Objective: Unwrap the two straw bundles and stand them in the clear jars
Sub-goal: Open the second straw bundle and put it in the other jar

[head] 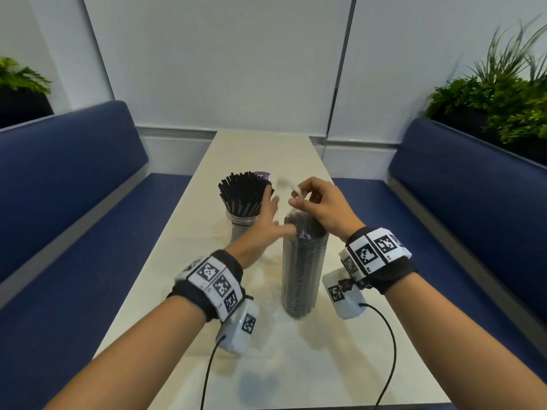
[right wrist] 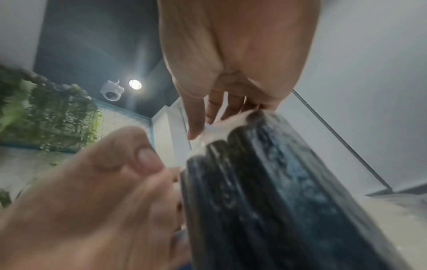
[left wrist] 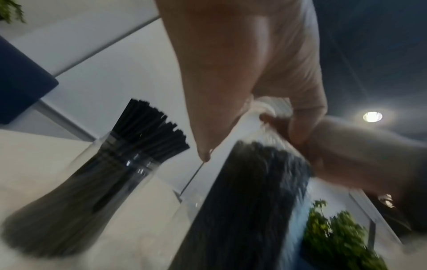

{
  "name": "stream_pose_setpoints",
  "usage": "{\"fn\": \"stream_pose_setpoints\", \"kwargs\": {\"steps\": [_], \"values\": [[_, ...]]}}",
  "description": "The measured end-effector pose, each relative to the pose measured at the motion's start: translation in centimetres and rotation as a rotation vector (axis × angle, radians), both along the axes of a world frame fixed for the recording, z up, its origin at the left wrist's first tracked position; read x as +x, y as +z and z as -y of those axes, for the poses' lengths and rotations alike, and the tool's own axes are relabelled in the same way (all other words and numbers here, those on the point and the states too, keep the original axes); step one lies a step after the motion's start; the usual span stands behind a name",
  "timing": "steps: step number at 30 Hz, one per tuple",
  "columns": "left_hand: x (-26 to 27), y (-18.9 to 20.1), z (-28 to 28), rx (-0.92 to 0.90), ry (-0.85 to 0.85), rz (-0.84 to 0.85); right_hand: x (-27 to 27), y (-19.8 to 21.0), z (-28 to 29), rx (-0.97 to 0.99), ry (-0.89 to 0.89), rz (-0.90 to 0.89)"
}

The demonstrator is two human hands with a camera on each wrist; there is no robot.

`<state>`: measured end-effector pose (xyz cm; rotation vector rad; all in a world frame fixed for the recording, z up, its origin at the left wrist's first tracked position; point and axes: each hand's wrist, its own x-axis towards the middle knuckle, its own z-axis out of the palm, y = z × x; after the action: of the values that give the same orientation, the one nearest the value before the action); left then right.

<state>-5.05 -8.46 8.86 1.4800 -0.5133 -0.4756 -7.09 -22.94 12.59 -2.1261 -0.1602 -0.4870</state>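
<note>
A clear jar (head: 240,223) near the table's middle holds unwrapped black straws (head: 242,193) that fan out; they show again in the left wrist view as straws (left wrist: 143,135). To its right a second bundle of black straws (head: 303,267) stands upright, still in clear plastic wrap. My right hand (head: 313,202) pinches the gathered top of the wrap (head: 296,190) above the bundle (right wrist: 265,182). My left hand (head: 266,220) is between jar and bundle, fingers spread and blurred, with the thumb against the bundle's upper side. I cannot tell whether the bundle (left wrist: 249,191) stands in a jar.
The narrow white table (head: 260,149) runs away from me to a white wall. Blue benches (head: 74,187) (head: 473,187) flank it, with plants behind them. A shiny round object (head: 262,174) lies just behind the jar. Cables (head: 390,350) hang from both wrist cameras over the near table edge.
</note>
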Motion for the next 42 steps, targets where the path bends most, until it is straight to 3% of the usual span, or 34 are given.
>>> {"fn": "stream_pose_setpoints", "kwargs": {"steps": [5, 10, 12, 17, 22, 25, 29, 35, 38, 42], "values": [[-1.5, -3.7, 1.5, 0.166, -0.014, 0.058, 0.2, 1.2, -0.5, -0.008, -0.081, -0.014], [-1.2, -3.8, 2.1, 0.211, 0.009, 0.146, -0.6, 2.5, -0.6, -0.347, -0.386, 0.022], [-0.9, -3.8, 2.1, 0.226, 0.021, 0.176, -0.8, 2.5, -0.5, -0.334, -0.408, 0.033], [-0.2, -3.4, 1.6, 0.217, 0.073, 0.155, -1.3, -0.1, 0.8, 0.213, -0.120, -0.089], [0.5, -3.0, 1.4, 0.119, 0.078, 0.155, -1.6, -4.7, 1.3, 0.337, 0.055, -0.320], [0.6, -4.1, 1.7, 0.133, 0.093, 0.150, -1.2, -7.2, 0.5, 0.450, 0.059, -0.259], [0.4, -6.0, 1.4, 0.117, 0.066, 0.106, -0.8, -9.6, -0.1, 0.463, 0.037, -0.200], [0.0, -9.7, 0.2, 0.218, -0.049, 0.060, -1.5, -12.9, 0.2, 0.329, 0.118, -0.394], [1.2, -7.9, -0.6, 0.306, -0.183, 0.068, -1.4, -11.3, 0.9, 0.290, 0.143, -0.403], [3.2, -3.9, -0.9, 0.208, -0.161, 0.066, -0.2, -8.1, 1.4, 0.354, 0.147, -0.248]]}}
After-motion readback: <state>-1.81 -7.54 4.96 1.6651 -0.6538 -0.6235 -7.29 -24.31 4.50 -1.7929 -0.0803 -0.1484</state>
